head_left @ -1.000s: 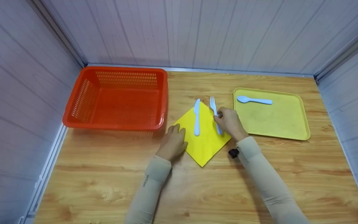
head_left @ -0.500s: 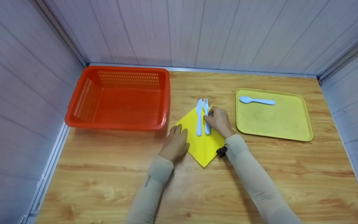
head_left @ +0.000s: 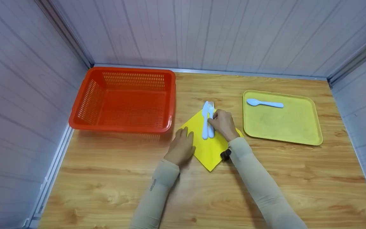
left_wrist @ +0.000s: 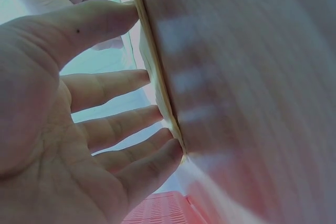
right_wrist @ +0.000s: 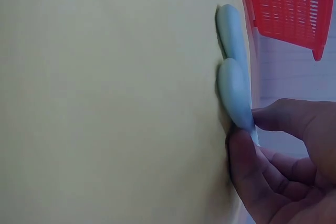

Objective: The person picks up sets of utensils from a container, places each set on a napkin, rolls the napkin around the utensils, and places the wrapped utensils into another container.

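Note:
A yellow napkin (head_left: 209, 151) lies diamond-wise on the wooden table. On it a pale blue knife (head_left: 205, 124) and a pale blue fork (head_left: 211, 109) lie side by side, tops pointing away from me. My right hand (head_left: 224, 124) pinches the fork's handle (right_wrist: 235, 90) between thumb and fingers, as the right wrist view shows. Fingertips of my left hand (head_left: 181, 146) rest on the napkin's left edge, the fingers extended and slightly spread; in the left wrist view the fingertips (left_wrist: 140, 77) touch along that edge.
A red plastic basket (head_left: 172, 105) with slotted sides stands at the back left. To the right, a yellow tray (head_left: 281, 127) holds a pale blue spoon (head_left: 265, 103). Wall panels (head_left: 202, 35) enclose the table's back and sides.
My right hand has moved the fork leftward across the napkin until it lies close alongside the knife. My left hand has stayed on the napkin's edge.

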`<action>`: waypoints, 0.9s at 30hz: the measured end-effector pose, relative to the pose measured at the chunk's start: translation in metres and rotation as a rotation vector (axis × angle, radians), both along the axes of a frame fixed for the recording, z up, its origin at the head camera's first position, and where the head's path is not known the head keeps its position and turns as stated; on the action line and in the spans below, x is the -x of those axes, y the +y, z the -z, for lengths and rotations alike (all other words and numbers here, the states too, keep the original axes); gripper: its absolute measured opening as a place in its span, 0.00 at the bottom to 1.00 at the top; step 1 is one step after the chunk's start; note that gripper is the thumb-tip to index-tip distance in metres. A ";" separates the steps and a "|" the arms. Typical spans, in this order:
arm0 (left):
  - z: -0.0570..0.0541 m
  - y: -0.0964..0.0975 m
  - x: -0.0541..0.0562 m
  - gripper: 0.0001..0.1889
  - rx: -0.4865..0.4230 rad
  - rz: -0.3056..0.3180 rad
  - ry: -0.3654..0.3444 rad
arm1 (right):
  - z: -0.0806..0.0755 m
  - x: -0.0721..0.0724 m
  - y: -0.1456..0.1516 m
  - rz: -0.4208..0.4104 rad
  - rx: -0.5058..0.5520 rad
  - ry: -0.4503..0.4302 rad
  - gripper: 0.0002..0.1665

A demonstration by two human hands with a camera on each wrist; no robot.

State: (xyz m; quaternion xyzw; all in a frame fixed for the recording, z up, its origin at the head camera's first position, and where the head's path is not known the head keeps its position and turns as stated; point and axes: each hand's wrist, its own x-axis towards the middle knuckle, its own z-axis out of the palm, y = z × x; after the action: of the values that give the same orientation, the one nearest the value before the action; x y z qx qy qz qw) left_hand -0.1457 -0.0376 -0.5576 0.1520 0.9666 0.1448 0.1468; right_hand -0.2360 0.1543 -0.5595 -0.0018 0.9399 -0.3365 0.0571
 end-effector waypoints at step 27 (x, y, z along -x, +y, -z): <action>-0.001 0.000 -0.002 0.30 -0.002 0.010 0.038 | -0.001 -0.002 -0.002 0.006 0.008 -0.004 0.14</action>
State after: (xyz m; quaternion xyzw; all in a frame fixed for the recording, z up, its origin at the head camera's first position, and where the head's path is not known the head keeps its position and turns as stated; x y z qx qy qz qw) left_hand -0.1441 -0.0378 -0.5566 0.1598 0.9683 0.1420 0.1290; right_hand -0.2340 0.1524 -0.5585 0.0013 0.9386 -0.3402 0.0581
